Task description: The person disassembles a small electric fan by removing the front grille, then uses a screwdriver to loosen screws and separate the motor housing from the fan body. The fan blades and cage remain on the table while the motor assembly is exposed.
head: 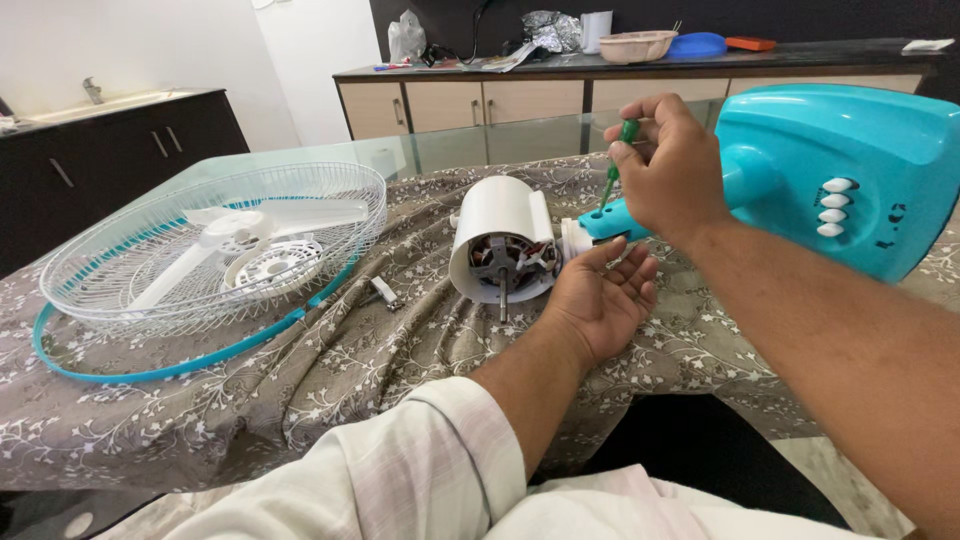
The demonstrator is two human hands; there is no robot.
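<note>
A patterned cloth (330, 380) is spread over the glass table (480, 145), with a white fan guard (210, 245) laid at the left of the frame and a teal fan base (850, 170) at the right. At centre, the white motor (503, 240) is cradled from below by the left hand (603, 300), its fingers curled loosely open. Just above, a green screwdriver (617, 160) is pinched in the closed fingers of the right hand (675, 170), its tip set on the teal neck (610, 220).

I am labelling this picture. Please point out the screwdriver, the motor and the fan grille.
screwdriver (612, 170), head view, green shaft
motor (497, 215), head view, white housing
fan grille (120, 270), head view, wire mesh
</note>
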